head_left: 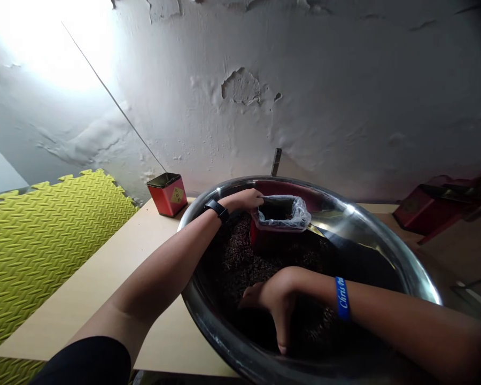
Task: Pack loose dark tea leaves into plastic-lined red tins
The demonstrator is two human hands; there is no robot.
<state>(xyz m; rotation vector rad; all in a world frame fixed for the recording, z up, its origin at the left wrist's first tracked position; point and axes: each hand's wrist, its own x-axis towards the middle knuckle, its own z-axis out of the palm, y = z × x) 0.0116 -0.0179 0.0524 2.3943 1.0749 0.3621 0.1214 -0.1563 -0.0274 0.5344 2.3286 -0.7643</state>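
My left hand (246,200), below a black wristband, is closed on the left rim of a red tin (269,239). A clear plastic bag (302,214) lines this tin and folds out over its edge. The tin stands in a large shiny metal basin (412,256), among dark dried leaves (244,259) that look like loose tea. Lower in the basin, my right hand (278,297), with a blue wristband above it, reaches down into the leaves. Its thumb is spread away from the fingers, and the fingertips are partly hidden in shadow.
A second red tin with a gold label (166,195) stands on the wooden table (160,240), left of the basin. At the far right is another dark red tin (419,208). Yellow foam matting (56,230) lies to the left. A peeling wall (324,107) rises behind the table.
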